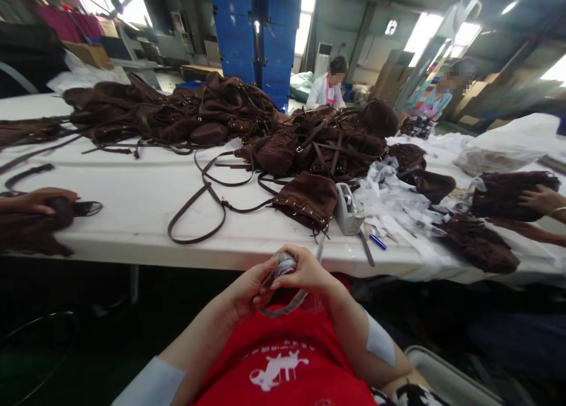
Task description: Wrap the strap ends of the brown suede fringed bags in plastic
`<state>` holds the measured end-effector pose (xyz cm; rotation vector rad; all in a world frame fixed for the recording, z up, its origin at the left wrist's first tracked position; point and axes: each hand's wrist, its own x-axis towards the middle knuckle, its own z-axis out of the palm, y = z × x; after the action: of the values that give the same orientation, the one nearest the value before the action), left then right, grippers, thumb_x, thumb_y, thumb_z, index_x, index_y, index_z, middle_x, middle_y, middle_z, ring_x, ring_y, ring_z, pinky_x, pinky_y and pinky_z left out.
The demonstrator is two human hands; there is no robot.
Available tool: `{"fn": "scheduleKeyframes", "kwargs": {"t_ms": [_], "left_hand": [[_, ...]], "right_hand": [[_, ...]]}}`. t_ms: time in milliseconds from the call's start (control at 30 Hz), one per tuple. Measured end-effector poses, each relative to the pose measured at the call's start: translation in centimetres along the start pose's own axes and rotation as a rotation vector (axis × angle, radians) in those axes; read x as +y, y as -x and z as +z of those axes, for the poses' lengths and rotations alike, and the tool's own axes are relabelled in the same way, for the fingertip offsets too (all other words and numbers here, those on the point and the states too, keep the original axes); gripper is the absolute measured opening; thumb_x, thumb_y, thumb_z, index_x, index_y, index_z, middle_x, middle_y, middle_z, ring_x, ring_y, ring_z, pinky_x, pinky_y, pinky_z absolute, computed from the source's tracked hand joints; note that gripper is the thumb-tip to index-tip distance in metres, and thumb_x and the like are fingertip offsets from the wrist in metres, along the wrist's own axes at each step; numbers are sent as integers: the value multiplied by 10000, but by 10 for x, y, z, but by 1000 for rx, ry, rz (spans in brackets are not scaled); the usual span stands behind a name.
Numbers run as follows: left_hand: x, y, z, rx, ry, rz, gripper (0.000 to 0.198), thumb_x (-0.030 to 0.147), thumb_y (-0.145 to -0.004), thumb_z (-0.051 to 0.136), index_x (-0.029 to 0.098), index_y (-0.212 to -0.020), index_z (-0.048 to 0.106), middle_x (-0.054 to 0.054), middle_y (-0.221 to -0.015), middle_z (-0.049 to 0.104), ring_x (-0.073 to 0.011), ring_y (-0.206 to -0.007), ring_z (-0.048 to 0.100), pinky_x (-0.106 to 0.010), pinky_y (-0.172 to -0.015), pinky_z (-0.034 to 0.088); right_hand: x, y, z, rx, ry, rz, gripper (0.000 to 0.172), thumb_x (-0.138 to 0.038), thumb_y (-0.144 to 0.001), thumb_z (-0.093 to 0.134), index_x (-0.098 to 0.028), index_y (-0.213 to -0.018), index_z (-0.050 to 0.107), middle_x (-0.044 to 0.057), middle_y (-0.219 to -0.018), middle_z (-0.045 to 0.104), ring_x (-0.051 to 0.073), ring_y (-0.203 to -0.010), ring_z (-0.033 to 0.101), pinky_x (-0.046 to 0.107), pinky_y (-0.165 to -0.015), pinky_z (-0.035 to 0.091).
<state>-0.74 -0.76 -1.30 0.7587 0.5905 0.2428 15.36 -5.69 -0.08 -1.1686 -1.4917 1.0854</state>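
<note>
Close to my red apron, just off the table's near edge, my left hand and my right hand are closed together around a bundled grey strap. A loop of this strap hangs down below my fingers; what it is made of is hard to tell. On the table ahead lies a brown drawstring bag with metal eyelets, its long thin shoulder strap looped out to the left. A grey tape dispenser stands against the bag's right side.
Brown bags are heaped along the back of the white table. Crumpled white wrapping, a blue pen and a dark flat tool lie right of the dispenser. Co-workers' hands handle brown bags at both sides.
</note>
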Motion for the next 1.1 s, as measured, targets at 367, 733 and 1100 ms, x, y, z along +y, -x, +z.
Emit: {"fn": "scheduleKeyframes", "kwargs": {"t_ms": [367,733,1100], "left_hand": [[2,-4,0,171,-100,97,522,666,-704,642,152,-671,552,105,-366,310,-20,-274,191,-169,-300,86],[13,-4,15,148,-398,286,580,632,-654,715,108,-890,635,81,-404,425,-55,-323,323,-181,-341,241],[19,-4,13,62,-352,286,784,596,-661,743,165,-1255,471,31,-621,597,-57,-345,404,-179,-363,306]], "right_hand": [[-10,7,-20,65,352,-105,410,-286,-794,626,-159,-1173,536,89,-1108,615,190,-989,572,310,-878,438],[7,5,-6,385,425,147,332,-373,-865,410,-180,-619,521,35,-611,590,147,-589,523,251,-579,375],[2,3,20,-150,-964,591,401,-467,-897,412,-204,-602,344,-80,-413,284,48,-320,189,166,-331,153]]}}
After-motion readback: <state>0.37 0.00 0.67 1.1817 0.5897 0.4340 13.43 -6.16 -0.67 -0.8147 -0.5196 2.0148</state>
